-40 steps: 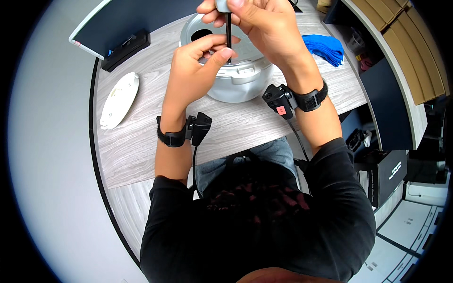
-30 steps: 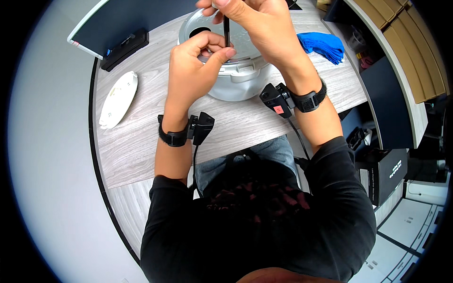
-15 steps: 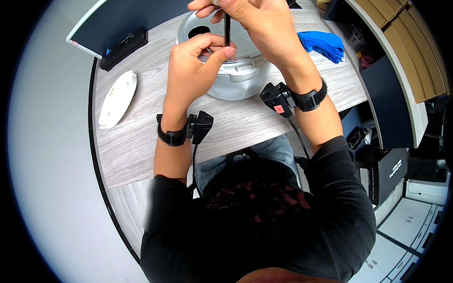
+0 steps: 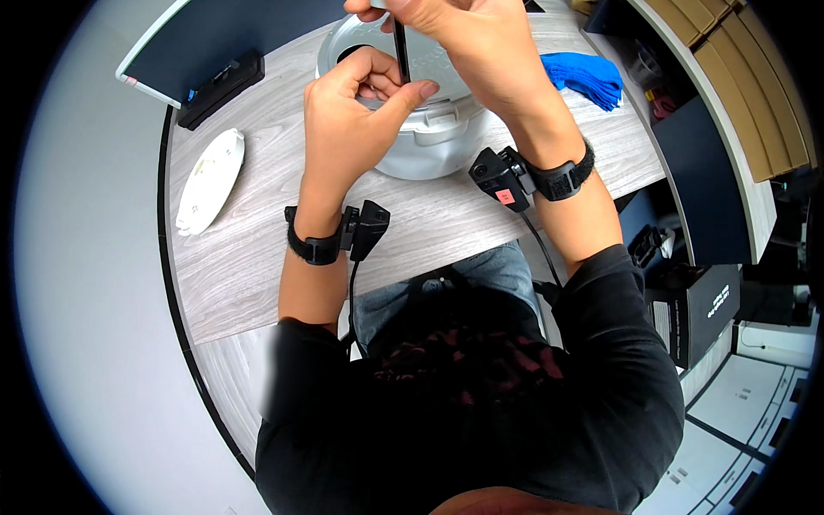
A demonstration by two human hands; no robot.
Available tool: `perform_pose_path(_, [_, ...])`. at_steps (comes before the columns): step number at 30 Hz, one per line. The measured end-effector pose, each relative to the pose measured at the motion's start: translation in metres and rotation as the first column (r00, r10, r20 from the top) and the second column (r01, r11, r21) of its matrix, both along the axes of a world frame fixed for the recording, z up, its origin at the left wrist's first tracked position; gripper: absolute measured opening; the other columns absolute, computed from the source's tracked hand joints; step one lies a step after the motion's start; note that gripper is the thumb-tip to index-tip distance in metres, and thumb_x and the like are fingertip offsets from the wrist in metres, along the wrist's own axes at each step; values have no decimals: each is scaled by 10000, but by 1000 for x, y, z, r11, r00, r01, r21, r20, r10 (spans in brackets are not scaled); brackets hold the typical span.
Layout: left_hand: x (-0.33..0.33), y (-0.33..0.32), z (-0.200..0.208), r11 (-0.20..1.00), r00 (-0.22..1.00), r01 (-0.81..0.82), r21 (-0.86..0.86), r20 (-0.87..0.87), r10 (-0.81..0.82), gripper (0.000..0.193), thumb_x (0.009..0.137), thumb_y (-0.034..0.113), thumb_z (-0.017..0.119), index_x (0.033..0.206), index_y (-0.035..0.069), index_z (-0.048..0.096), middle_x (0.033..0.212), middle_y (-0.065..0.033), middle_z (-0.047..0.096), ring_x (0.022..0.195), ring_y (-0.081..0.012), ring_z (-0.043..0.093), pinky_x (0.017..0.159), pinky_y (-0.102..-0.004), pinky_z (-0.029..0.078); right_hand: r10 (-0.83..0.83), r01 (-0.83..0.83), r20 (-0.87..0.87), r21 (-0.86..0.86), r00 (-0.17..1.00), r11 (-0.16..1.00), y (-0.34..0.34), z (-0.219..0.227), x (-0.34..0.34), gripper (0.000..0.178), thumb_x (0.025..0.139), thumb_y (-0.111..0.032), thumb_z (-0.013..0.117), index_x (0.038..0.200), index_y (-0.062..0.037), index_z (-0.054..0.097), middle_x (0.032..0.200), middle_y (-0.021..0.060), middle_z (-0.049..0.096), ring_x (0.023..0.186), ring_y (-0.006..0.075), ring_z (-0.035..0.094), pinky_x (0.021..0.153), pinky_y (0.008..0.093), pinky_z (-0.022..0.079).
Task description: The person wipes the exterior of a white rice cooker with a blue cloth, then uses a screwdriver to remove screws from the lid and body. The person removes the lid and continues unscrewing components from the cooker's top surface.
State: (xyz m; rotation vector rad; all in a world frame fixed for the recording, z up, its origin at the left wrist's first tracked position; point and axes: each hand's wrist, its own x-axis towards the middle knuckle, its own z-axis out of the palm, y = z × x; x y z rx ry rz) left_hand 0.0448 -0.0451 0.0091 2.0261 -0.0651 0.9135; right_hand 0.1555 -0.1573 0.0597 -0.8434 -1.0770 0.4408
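Observation:
A pale grey-white rice cooker (image 4: 422,160) stands at the far edge of the desk with its lid facing up. Over the lid, my right hand (image 4: 481,56) is closed round the top of a screwdriver (image 4: 401,53), whose black shaft points down; its handle is mostly hidden and cut by the upper edge. My left hand (image 4: 348,120) rests at the lid's near side, thumb and curled fingers pinched about the shaft's lower end. The tip is hidden behind that thumb. A dark round opening in the lid shows partly above my left fingers.
A white oval cover (image 4: 210,182) lies on the desk (image 4: 257,257) at left. Behind it are a monitor (image 4: 232,43) and a black case (image 4: 221,90). A folded blue cloth (image 4: 586,79) lies right of the cooker, near a shelf unit with cardboard boxes (image 4: 738,94).
The screwdriver's shaft has shifted slightly left and tilts a little more. My right hand has moved slightly left and up with it. My left hand stays at the lid's near side.

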Motion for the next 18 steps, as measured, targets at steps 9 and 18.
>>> perform_pose_path(9, [-12, 14, 11, 971, 961, 238, 7, -148, -234, 306, 821, -33, 687, 1112, 52, 733, 830, -30, 722, 824, -123, 669, 782, -275, 513, -36, 26, 119, 86, 992, 996, 4, -13, 16, 339, 1019, -138, 598, 1305, 33, 533, 1071, 31, 650, 946, 49, 574, 819, 210, 480])
perform_pose_path(18, [-10, 11, 7, 982, 978, 173, 76, -128, -163, 364, 763, -66, 716, 1104, 58, 743, 808, -50, 694, 751, -139, 645, 776, -283, 524, -55, 55, 18, -6, 998, 998, 1, 3, -7, 334, 1016, -126, 604, 1301, 17, 505, 1039, 38, 669, 884, 40, 576, 752, 198, 473])
